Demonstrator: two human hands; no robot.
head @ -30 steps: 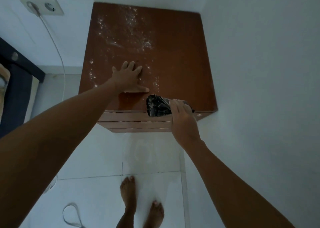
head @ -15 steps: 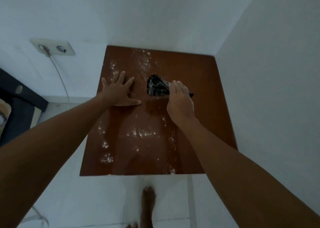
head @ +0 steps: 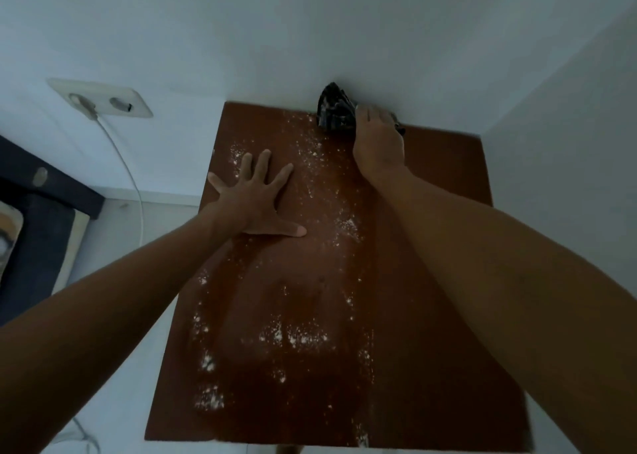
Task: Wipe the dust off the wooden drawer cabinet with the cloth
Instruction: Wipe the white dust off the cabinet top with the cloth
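Observation:
The brown wooden cabinet top (head: 448, 184) fills the middle of the view, speckled with white dust down its centre and left side. My left hand (head: 253, 200) lies flat on the top with fingers spread, near the left edge. My right hand (head: 377, 139) holds a dark bunched cloth (head: 334, 112) at the far edge of the top, against the back wall. The cabinet's drawers are out of sight below the front edge.
White walls stand close behind and to the right of the cabinet. A wall socket (head: 103, 100) with a white cable (head: 132, 184) plugged in is at the left. A dark bed edge (head: 38, 219) sits at the far left. Pale floor tiles show below.
My right hand has carried the cloth from the cabinet's front edge across the top to the far edge by the wall. My view has moved closer over the top. The left hand stays flat.

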